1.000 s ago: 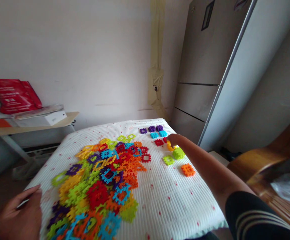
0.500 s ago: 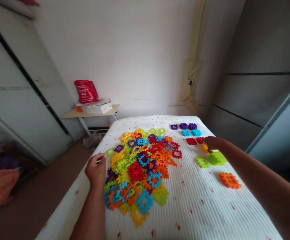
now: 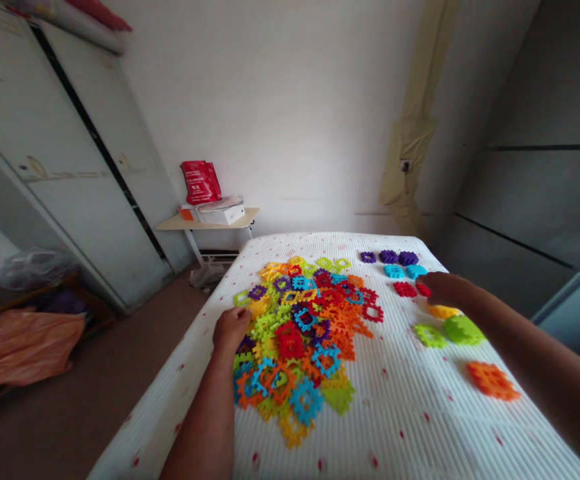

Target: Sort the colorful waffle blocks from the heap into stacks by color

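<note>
A big heap of colourful interlocking plastic tiles lies on a white ribbed mattress. My left hand rests at the heap's left edge with fingers curled under, touching tiles. My right hand reaches over the sorted groups at the far right: purple tiles, blue tiles, red tiles. Just below that hand lies a yellow tile. Its fingertips point at the red group; the fingers are hard to make out. A green stack, a flat green tile and an orange tile sit nearer me.
A small table by the far wall carries a red bag and a white box. Tall pale wardrobe doors stand at left, an orange bag lies on the floor, and a grey cabinet stands at right.
The view has swung left and back, showing the wardrobe. My left hand has moved from the mattress edge to the heap. My right hand has shifted slightly off the yellow tile toward the red ones.
</note>
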### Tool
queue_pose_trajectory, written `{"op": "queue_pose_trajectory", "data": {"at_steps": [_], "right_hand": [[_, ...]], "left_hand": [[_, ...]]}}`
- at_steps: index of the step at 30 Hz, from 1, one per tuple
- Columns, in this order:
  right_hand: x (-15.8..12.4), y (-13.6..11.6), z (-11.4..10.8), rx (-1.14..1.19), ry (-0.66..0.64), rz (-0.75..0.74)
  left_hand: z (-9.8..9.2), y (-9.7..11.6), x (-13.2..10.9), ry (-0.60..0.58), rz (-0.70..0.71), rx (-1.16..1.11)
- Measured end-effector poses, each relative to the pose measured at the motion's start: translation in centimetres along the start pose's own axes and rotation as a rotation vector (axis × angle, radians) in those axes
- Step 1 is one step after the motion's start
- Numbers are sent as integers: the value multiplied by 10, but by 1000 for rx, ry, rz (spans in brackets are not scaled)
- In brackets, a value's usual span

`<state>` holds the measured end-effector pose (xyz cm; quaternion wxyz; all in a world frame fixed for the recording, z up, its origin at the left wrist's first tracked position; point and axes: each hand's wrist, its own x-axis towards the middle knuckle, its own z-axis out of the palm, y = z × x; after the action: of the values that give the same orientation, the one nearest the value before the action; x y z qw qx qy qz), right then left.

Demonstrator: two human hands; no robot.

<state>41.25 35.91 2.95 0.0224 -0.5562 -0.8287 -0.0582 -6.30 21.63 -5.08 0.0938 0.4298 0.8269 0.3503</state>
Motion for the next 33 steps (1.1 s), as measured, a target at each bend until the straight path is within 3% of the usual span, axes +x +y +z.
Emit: {"op": "queue_pose_trajectory", "data": {"at_steps": [4,7,17,24,33], "right_hand": [[-3,-27,-8,7,-173,-133],[-13,-60,-7,16,-176,-190],[-50,-160,14,120,93,-366],[-54,-167,50,176,210,-385],[-51,-165,63,251,245,-337]], "left_hand": [[4,3,-1,-45,-18,36],[6,5,-1,-38,-55,58],[7,20,-6,4,-108,54],[8,18,-11,126,-40,-247],[0,20,-17,188,-41,-811]]}}
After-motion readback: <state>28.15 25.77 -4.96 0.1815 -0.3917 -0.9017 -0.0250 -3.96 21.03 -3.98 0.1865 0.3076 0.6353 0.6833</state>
